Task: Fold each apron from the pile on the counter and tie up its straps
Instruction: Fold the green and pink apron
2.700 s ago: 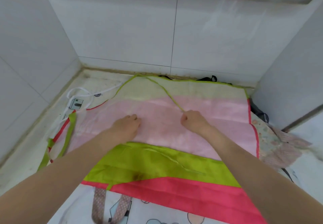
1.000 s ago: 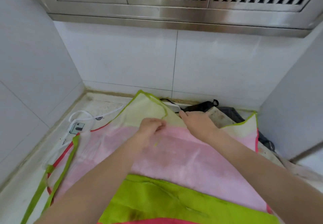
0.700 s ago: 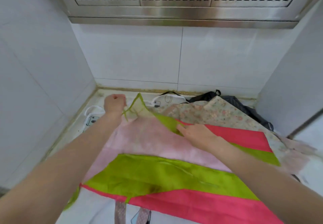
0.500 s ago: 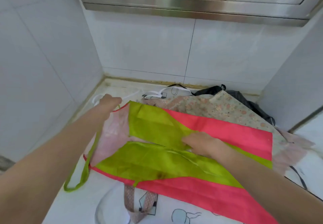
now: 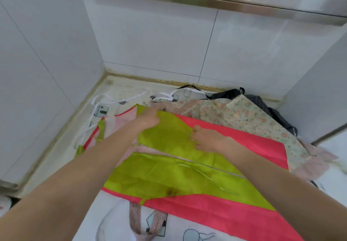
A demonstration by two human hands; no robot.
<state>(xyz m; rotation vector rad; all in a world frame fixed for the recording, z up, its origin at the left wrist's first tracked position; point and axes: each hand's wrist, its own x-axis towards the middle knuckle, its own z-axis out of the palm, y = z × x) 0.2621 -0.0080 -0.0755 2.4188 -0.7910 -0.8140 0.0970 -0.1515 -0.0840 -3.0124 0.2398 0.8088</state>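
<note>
Both forearms reach forward, left hand (image 5: pixel 149 117) and right hand (image 5: pixel 205 137) with fingers curled.

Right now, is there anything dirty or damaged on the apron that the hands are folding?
Yes. The green band of the apron carries a dark brown stain near its front edge, just above the pink hem. No tear is visible.

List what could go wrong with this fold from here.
The left hand holds only the corner of the green-and-pink apron, so the flap may slip and skew. Its loose green strap trails off the left side and could get trapped inside the fold. The floral apron underneath may drag along.
</note>
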